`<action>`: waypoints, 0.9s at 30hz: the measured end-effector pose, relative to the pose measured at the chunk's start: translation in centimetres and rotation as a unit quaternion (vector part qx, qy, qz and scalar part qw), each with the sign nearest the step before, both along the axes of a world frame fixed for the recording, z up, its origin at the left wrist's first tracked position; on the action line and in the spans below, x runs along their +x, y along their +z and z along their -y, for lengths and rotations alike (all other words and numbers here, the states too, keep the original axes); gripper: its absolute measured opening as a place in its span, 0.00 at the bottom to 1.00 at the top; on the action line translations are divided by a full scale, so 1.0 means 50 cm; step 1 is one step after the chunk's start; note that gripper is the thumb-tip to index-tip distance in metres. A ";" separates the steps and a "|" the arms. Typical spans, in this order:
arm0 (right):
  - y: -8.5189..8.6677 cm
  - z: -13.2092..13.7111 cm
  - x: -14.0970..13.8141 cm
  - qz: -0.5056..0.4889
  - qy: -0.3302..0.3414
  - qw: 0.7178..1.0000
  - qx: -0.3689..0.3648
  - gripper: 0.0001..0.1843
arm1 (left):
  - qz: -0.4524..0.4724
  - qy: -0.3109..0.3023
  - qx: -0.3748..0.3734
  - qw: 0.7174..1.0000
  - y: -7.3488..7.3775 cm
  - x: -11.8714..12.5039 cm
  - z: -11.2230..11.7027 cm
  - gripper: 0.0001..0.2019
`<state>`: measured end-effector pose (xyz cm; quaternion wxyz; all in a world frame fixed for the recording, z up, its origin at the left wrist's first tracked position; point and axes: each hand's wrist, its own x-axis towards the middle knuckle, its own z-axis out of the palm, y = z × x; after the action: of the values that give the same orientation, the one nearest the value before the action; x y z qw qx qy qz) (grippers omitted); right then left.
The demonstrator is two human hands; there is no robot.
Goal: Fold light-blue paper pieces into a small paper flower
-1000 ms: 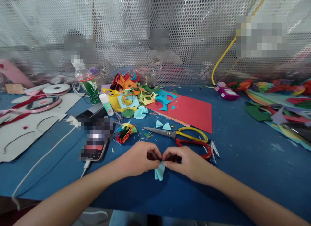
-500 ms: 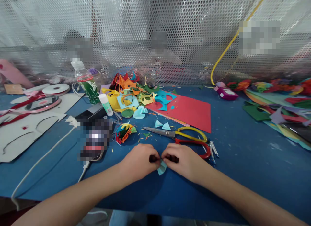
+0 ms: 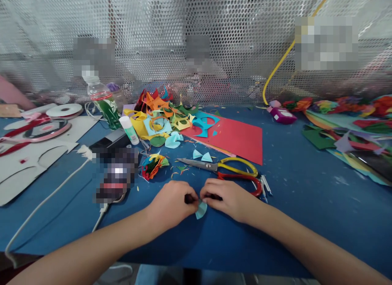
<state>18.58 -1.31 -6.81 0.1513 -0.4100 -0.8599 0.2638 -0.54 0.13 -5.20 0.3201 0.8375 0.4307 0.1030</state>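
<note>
A small light-blue paper piece (image 3: 201,211), folded into a fan-like wedge, sits between my fingertips above the blue table (image 3: 232,250). My left hand (image 3: 174,201) pinches its left edge, fingers curled. From the other side, my right hand (image 3: 228,198) has thumb and fingers closed on its upper right part. The fingertips partly cover the paper. Just beyond my hands lie scissors (image 3: 208,165) with one yellow and one red handle. Two similar light-blue wedges (image 3: 202,155) rest behind the blades. To the left is a bundle of multicoloured folded paper (image 3: 153,166).
Colourful paper scraps (image 3: 157,103) are heaped at the back, beside red paper (image 3: 241,138). A glue stick (image 3: 129,130), a bottle (image 3: 105,105) and a phone (image 3: 118,174) with a white cable (image 3: 49,199) stand or lie left. More papers (image 3: 352,142) lie right, before a perforated metal screen (image 3: 239,64).
My fingertips have moved slightly apart, and more of the light-blue paper shows between them. The whole view has shifted a little, so things appear slightly further left.
</note>
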 end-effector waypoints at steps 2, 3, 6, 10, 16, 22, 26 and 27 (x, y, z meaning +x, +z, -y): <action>-0.002 -0.001 0.001 0.004 0.006 1.000 0.004 0.05 | -0.002 -0.005 0.008 1.000 -0.002 0.001 0.001 0.07; -0.004 -0.001 0.001 0.006 0.009 1.000 0.006 0.06 | -0.007 -0.009 0.014 1.000 -0.003 0.001 0.002 0.07; -0.005 -0.002 0.001 0.010 0.019 1.000 0.012 0.07 | -0.028 -0.025 0.022 0.999 -0.005 0.002 0.006 0.09; -0.002 0.004 0.001 0.024 0.030 0.998 0.041 0.08 | -0.059 -0.043 0.033 0.997 0.001 0.001 0.011 0.10; -0.004 0.013 0.010 0.126 0.072 0.972 0.184 0.09 | -0.146 -0.060 0.094 0.983 0.018 0.002 0.017 0.16; -0.004 0.016 0.014 0.178 0.124 0.938 0.272 0.07 | -0.151 -0.068 0.103 0.981 0.021 -0.004 0.017 0.14; 0.001 0.015 0.016 0.145 0.101 0.959 0.223 0.09 | -0.138 -0.063 0.093 0.984 0.022 -0.006 0.014 0.15; 0.003 0.015 0.018 0.131 0.093 0.966 0.202 0.09 | -0.132 -0.060 0.091 0.985 0.023 -0.006 0.013 0.15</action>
<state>19.45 -2.04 -6.67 0.0915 -0.3203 -0.9420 0.0412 -0.82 -0.52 -4.08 0.1882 0.8939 0.4067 0.0105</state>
